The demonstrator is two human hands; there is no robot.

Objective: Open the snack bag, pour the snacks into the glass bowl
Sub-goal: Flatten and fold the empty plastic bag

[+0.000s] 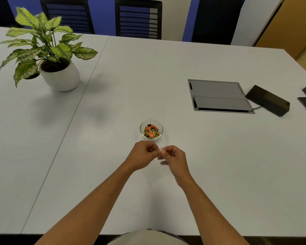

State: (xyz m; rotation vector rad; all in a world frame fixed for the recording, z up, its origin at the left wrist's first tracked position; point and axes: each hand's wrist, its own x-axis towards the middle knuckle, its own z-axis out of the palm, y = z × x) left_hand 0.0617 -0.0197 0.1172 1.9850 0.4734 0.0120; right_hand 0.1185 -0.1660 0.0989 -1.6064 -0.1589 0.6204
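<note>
Blue wall panels and three dark chairs [138,18] line the top of the frame, behind a wide white desk [148,76] that fills most of our view. At the upper left of the frame a plant [42,43] with speckled green leaves stands in a round white pot [61,76]. At the right, a grey cable hatch [219,96] is set flush into the desk, and just beside its right edge lies a black box [268,100] with a thin cord running from it towards the hatch. More dark, flat shapes are cut off by the right edge of the frame.

Near the centre of the frame sits the bowl [151,129], small and of clear glass, upright on the desk. It holds snacks [151,131] in orange, gold and black wrappers, heaped below its rim.

Just below the bowl in the frame, apart from it, our two hands meet above the desk. Our left hand [142,154] is curled, its thumb and fingertips pinched together towards the right. Our right hand [173,157] is curled the same way, pinching towards the left, so the fingertips of both nearly touch. Between them we see only a faint, pale, see-through sliver; it may be the bag [159,157], but it is too thin and blurred for us to be sure, and we cannot tell what the hands grip. Both bare forearms reach up from the lower edge of the frame, where a pale garment shows at the bottom centre.
</note>
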